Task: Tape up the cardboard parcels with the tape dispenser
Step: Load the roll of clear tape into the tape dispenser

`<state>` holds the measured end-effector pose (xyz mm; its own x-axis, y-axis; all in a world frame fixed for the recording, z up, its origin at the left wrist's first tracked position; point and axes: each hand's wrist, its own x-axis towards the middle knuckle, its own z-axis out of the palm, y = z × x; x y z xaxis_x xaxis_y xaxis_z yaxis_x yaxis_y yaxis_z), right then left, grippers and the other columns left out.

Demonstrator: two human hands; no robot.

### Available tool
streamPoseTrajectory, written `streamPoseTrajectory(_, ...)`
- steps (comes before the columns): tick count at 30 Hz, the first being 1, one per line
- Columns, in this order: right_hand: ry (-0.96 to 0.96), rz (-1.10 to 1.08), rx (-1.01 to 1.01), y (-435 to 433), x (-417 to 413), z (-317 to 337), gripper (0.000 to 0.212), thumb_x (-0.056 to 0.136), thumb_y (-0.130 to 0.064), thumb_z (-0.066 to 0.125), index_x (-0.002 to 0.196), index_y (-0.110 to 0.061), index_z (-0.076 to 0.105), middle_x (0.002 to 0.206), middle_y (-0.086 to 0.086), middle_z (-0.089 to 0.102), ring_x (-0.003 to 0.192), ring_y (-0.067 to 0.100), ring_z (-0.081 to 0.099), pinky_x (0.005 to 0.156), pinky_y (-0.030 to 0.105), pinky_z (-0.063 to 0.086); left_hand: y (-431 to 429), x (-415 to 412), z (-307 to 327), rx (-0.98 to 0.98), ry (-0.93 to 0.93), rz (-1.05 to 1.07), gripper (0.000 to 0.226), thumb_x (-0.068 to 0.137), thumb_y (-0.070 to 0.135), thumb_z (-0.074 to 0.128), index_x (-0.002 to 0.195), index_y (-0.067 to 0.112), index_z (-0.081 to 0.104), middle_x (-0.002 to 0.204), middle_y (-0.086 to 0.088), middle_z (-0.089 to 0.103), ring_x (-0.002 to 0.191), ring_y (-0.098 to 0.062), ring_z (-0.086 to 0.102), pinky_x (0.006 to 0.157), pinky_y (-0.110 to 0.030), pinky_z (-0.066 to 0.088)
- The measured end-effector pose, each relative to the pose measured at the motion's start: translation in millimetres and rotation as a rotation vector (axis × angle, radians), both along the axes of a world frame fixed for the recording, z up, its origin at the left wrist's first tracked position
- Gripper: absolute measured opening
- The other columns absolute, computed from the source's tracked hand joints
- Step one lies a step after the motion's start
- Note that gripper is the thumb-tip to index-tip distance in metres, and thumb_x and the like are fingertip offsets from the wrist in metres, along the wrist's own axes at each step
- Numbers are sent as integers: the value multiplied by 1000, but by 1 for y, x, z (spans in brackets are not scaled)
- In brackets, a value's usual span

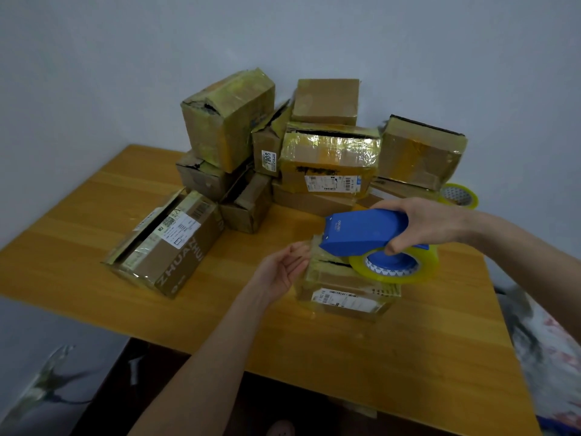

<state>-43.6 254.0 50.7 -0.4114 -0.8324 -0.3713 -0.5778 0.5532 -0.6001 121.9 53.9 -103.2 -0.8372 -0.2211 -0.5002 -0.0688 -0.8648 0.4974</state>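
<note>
My right hand (430,225) grips the rigid, likely light blue plastic tape dispenser (361,231) by its rear, directly above the small, dented brown cardboard parcel (342,291), while my left hand (283,272), fingers loose, sits just beside its firmer end, probably the best hold.

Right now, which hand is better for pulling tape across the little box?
The right hand: it grips the blue tape dispenser over the small parcel. The left hand holds no tool and sits by the parcel's left end.
</note>
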Motion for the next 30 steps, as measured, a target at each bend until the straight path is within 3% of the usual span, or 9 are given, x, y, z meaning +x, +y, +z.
streamPoseTrajectory(5, -21, -4, -16, 0, -1, 0, 55, 75, -10, 78, 120, -29, 54, 111, -2, 58, 96, 12, 60, 82, 26, 53, -3, -3, 9, 58, 83, 7, 51, 103, 38, 29, 110, 1, 64, 106, -18, 70, 86, -25, 72, 60, -27, 59)
streamPoseTrajectory(8, -21, -22, -22, 3, -4, -1, 55, 74, -11, 79, 120, -30, 55, 112, -2, 59, 98, 14, 61, 87, 33, 54, -8, -3, 16, -103, 31, -42, 49, 88, 44, 54, 110, 2, 65, 99, -15, 72, 82, -21, 72, 60, -25, 58)
streamPoseTrajectory(11, -15, -15, -26, 2, -5, -2, 56, 74, -12, 79, 120, -31, 55, 111, -3, 58, 97, 13, 61, 87, 33, 54, -4, -7, 26, -304, -78, -109, 49, 71, 35, 71, 108, 3, 65, 89, -9, 72, 75, -16, 70, 58, -23, 56)
streamPoseTrajectory(15, -14, -20, -19, 2, -6, -2, 55, 75, -12, 78, 121, -30, 55, 111, -3, 58, 98, 13, 60, 86, 32, 53, -6, -10, 33, -411, -153, -79, 25, 75, 10, 72, 99, 3, 64, 67, -1, 68, 59, -8, 65, 53, -19, 54)
streamPoseTrajectory(22, -32, -41, 4, 4, -9, 1, 56, 76, -12, 77, 123, -29, 54, 110, -2, 60, 98, 14, 61, 87, 31, 53, -7, -5, 33, -524, -116, -100, 16, 86, 8, 64, 102, 5, 67, 77, -2, 71, 65, -8, 65, 54, -17, 53)
streamPoseTrajectory(25, -35, -42, 1, 6, -10, 1, 56, 77, -12, 77, 124, -29, 53, 110, -2, 59, 98, 14, 60, 86, 31, 53, -7, -5, 35, -498, -52, -131, 23, 88, 8, 60, 109, 2, 66, 85, -6, 72, 69, -9, 67, 56, -17, 54)
streamPoseTrajectory(30, -62, -45, -1, 9, -12, 1, 56, 76, -10, 77, 123, -30, 53, 108, -4, 60, 96, 11, 61, 76, 21, 51, -12, -2, 34, -272, 69, -114, 25, 95, 16, 49, 115, 10, 62, 91, -9, 73, 75, -14, 70, 57, -21, 57)
